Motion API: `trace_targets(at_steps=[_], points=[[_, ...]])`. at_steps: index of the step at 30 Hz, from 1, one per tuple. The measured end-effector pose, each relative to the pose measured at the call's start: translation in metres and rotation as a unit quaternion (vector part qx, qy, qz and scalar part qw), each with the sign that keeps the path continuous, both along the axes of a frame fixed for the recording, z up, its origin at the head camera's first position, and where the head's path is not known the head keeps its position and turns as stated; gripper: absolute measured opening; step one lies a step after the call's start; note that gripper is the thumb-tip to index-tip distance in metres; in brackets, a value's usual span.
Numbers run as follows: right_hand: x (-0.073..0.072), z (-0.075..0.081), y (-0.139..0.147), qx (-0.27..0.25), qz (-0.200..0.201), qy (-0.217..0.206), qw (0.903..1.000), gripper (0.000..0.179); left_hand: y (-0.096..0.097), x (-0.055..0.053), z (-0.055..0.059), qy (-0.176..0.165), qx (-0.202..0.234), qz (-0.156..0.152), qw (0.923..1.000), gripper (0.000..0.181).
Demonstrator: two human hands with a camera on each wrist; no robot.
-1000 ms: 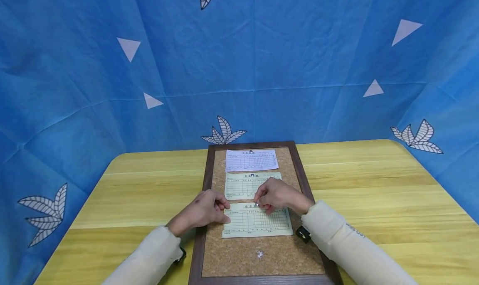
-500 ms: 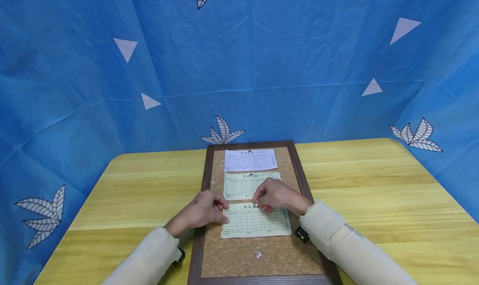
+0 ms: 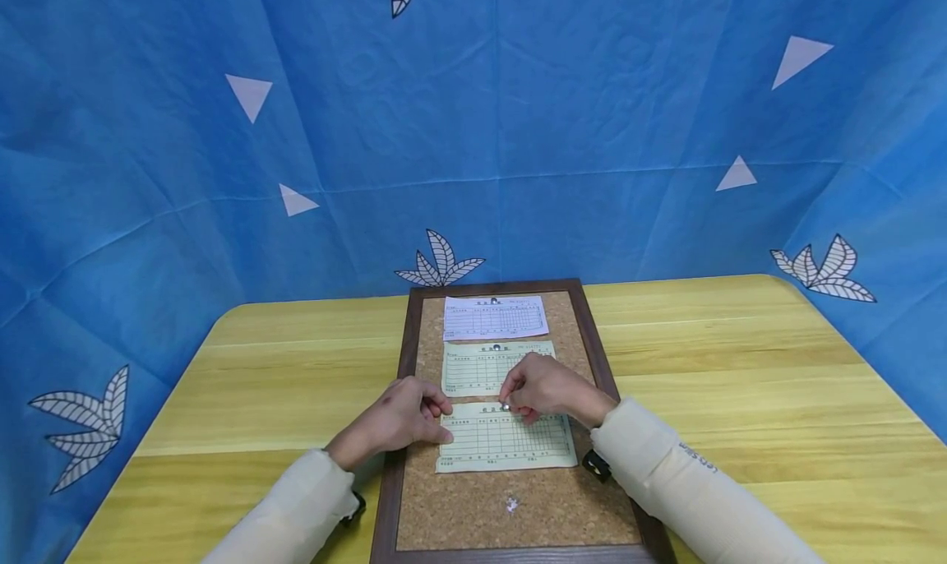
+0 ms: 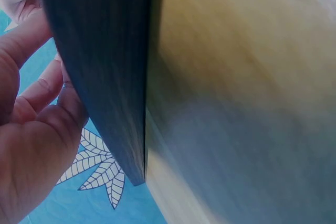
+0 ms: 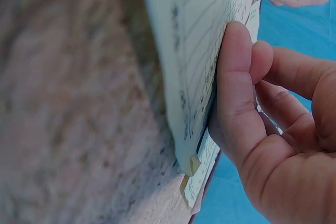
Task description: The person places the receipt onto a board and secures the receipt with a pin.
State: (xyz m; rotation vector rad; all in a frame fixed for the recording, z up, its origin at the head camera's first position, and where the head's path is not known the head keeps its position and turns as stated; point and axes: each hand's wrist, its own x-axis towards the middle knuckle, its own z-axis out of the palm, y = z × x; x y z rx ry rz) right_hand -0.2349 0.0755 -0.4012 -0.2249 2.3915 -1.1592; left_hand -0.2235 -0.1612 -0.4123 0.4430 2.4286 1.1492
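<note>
A framed corkboard (image 3: 451, 515) lies on the table with three printed paper slips in a column. On the lowest, pale green slip (image 3: 488, 449), my left hand (image 3: 403, 412) rests its thumb and fingertips along the left edge. At this slip's top edge my right hand (image 3: 543, 383) pinches a small silvery thumbtack (image 3: 506, 407), largely hidden by the fingers. The right wrist view shows the right fingers (image 5: 236, 77) against the slip, whose near edge lifts off the cork. Above are another green slip (image 3: 469, 372) and a lilac slip (image 3: 462, 321), each with a tack at its top.
Toward the front of the cork lies a small cluster of shiny bits (image 3: 512, 505). The wooden table (image 3: 281, 358) extends to both sides of the dark board frame (image 3: 602, 358). A blue patterned cloth (image 3: 473, 136) hangs behind.
The view shifts slightly. Both hands keep their places at the lowest slip, with the right fingers still at the tack.
</note>
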Motion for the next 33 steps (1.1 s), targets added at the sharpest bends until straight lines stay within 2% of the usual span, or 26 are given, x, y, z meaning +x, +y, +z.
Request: trace_targets(at_steps=[15,25,33], points=[[-0.0006,0.0005,0.0,0.005,0.001,0.001,1.0,0.017,0.0005,-0.0005,0.0,0.005,-0.008,0.001,1.0,0.022],[-0.0005,-0.0011,0.0041,-0.022,0.008,-0.009,0.9997,0.015,0.0007,-0.0001,-0.0011,0.003,-0.013,0.006,0.9999,0.022],[-0.0009,-0.0017,0.0043,-0.022,0.003,-0.008,0.9997,0.015,0.0002,-0.001,-0.0018,0.006,-0.011,0.003,0.9999,0.022]])
